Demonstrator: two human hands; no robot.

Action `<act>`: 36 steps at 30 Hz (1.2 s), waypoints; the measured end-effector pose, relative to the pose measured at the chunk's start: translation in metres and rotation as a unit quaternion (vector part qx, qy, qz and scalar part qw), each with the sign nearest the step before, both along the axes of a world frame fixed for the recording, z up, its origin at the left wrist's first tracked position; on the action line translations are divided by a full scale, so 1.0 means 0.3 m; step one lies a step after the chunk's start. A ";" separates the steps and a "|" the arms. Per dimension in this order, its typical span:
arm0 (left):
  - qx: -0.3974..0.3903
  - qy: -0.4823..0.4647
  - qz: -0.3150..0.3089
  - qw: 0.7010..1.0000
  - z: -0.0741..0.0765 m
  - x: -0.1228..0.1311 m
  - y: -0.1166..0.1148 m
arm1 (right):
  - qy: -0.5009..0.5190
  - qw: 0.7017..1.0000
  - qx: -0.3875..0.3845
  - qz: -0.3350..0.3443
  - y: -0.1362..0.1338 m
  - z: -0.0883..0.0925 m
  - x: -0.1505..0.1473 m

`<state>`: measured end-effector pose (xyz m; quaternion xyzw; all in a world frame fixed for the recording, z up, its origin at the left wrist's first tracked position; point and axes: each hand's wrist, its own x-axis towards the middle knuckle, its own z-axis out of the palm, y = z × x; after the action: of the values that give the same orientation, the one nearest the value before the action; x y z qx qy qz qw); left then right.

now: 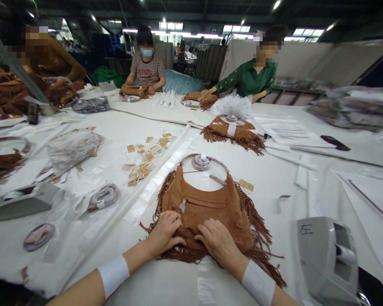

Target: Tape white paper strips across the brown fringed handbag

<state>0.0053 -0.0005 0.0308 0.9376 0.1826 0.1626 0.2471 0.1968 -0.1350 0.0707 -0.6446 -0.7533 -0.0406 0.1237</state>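
A brown suede handbag point(207, 208) with fringe along its sides and bottom lies flat in front of me. Its zip pocket faces up, and its wrapped handle point(221, 163) arches away from me around a rolled strap point(200, 161). On the bag's lower left part, my left hand point(166, 231) pinches the suede between curled fingers and thumb. My right hand point(217, 240) grips the lower middle, its fingertips bent onto a fold and its thumb hidden. A tan paper tag point(246, 185) sits beside the bag's right upper corner. White bands wrap both my forearms.
Grey tape dispensers point(319, 255) point(25, 202) stand at right and left. Loose tan tags point(147, 157) and a coiled strap point(105, 196) lie left of the bag. Another fringed bag point(232, 129) is beyond it. Several co-workers handle bags across the white table point(274, 204).
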 end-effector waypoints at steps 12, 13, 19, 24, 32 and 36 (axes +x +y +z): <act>0.133 -0.072 -0.096 0.984 -0.101 0.003 0.060 | -0.064 0.998 0.021 -0.017 -0.031 -0.065 0.013; 0.140 -0.087 -0.097 0.981 -0.109 0.003 0.058 | -0.064 0.998 0.017 -0.012 -0.051 -0.060 0.016; 0.142 -0.128 -0.109 0.975 -0.140 -0.009 0.052 | -0.031 0.997 0.027 -0.070 -0.220 0.023 0.087; 0.151 -0.119 -0.141 0.971 -0.129 -0.019 0.062 | -0.019 0.993 -0.117 -0.003 -0.260 0.026 0.196; 0.134 -0.068 -0.132 0.980 -0.083 -0.008 0.063 | 0.005 1.000 -0.023 -0.003 -0.261 -0.045 0.226; 0.141 -0.030 -0.098 0.985 -0.013 0.001 0.009 | -0.019 1.000 0.025 0.003 -0.254 -0.019 0.176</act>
<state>0.0056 0.0022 0.0270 0.9711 0.0572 0.1902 0.1324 0.2495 -0.2112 0.0650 -0.6381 -0.7563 -0.0710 0.1261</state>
